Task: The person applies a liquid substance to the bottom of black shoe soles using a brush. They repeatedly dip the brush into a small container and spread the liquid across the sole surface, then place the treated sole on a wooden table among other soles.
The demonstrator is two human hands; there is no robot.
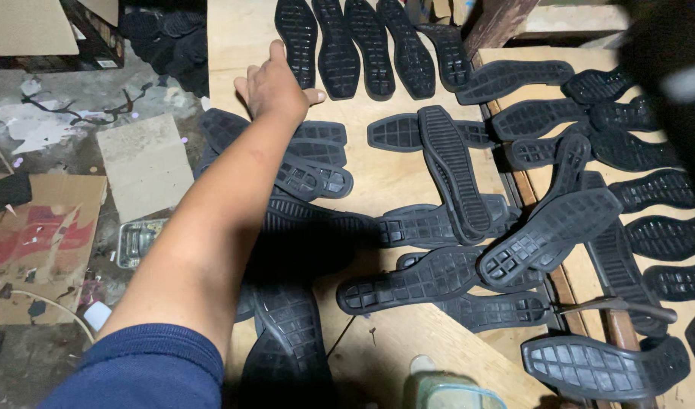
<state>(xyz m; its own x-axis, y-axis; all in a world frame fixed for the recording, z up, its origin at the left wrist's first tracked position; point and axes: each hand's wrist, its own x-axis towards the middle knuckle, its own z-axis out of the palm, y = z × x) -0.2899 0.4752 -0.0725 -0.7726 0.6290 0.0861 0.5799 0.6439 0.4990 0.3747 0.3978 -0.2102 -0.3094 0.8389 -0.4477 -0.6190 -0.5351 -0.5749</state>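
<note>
Flattened cardboard (40, 242) lies on the floor at left. The left hand (275, 87) reaches across pale plywood (378, 178), fingers together, forefinger touching a ridged black rubber sole (296, 39). Further right, waffle-treaded soles (548, 235) overlap. Right hand unseen.

Single head view, looking steeply down, close over wooden board (393, 178) and floor (59, 121) at left.

A shoemaking workshop: dozens of black rubber shoe soles (446, 163) spread tread-up over plywood boards (385, 174), with cardboard scraps (143, 163) and offcuts littering the stained concrete floor (52, 129)
</note>
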